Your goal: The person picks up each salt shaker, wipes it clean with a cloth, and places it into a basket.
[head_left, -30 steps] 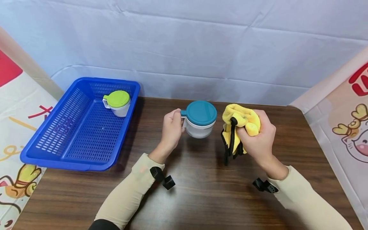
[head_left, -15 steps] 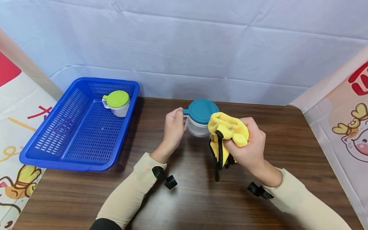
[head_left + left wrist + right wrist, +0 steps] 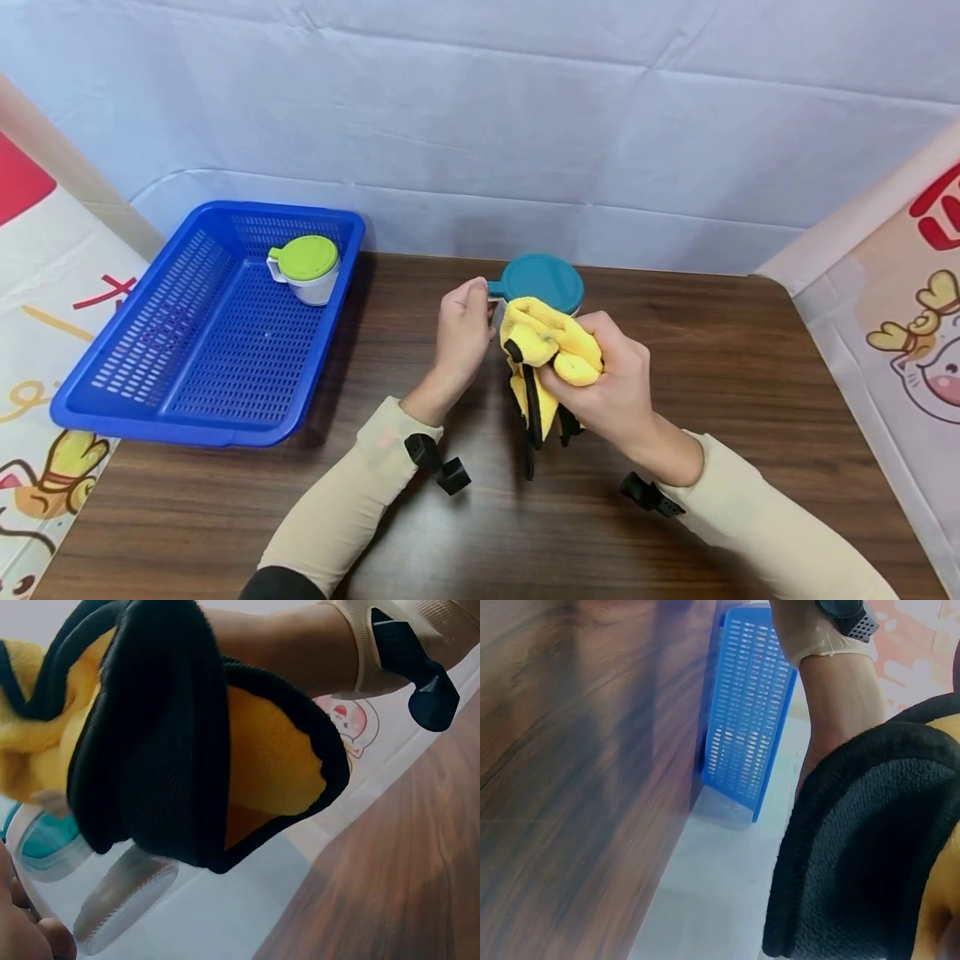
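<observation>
head view: teal-lidded cup (image 3: 543,282) held over the dark wood-grained desk (image 3: 750,375), partly behind a plush yellow cloth (image 3: 551,329).
the left hand (image 3: 461,333) grips the cup's handle; the right hand (image 3: 618,375) clutches the bunched, black-edged cloth, which hides most of the cup's pale body. to the left, a slotted blue plastic basket (image 3: 187,430) contains a green-lidded cup (image 3: 309,258); creased pale sheeting (image 3: 450,125) hangs behind.

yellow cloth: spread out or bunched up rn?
Bunched up: the yellow cloth is crumpled in thick folds in the right hand, its black-edged parts hanging below.
</observation>
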`<state>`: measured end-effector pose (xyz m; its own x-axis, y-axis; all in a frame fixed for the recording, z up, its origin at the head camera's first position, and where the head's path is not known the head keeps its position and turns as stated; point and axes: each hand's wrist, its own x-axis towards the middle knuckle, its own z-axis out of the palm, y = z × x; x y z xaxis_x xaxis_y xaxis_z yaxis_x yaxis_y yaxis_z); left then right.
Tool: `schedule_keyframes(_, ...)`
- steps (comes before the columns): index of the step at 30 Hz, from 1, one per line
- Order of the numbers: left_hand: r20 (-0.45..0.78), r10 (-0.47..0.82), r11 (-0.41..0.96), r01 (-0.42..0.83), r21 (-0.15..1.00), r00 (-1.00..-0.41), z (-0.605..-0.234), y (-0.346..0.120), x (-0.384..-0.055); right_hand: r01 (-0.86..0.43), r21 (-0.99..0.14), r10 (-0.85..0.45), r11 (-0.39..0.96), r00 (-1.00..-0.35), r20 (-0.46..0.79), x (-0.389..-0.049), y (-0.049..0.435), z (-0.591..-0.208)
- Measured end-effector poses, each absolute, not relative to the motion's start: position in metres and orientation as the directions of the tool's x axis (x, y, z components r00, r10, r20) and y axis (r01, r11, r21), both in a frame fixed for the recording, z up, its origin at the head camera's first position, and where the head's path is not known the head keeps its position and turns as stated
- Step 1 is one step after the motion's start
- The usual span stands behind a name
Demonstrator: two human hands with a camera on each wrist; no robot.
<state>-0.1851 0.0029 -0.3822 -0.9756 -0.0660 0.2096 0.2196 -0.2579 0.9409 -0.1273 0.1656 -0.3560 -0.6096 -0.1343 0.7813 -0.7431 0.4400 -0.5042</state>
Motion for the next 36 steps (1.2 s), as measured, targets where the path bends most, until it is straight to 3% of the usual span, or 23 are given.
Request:
schedule_keyframes(16,0.261,-0.092,-0.087,0.269,0.959,-0.961,-0.3831,0.0022,-0.1831,-0.701,-0.457,-0.183,0.547,-0.633,0.752,-0.1293,0.1582,-0.3601)
schedule_keyframes(27,0.242,-0.085,-0.086,0.249,0.965,-0.967,-0.3834,0.0017,-0.1830,-0.706,-0.402,-0.202,0.583,-0.605,0.770,-0.1314,0.1600,-0.3609)
schedule_keyframes(36,0.199,-0.069,-0.184,0.209,0.960,-0.977,-0.3826,0.0007,-0.1838,-0.681,-0.422,-0.186,0.598,-0.631,0.754,-0.1294,0.1662,-0.3584)
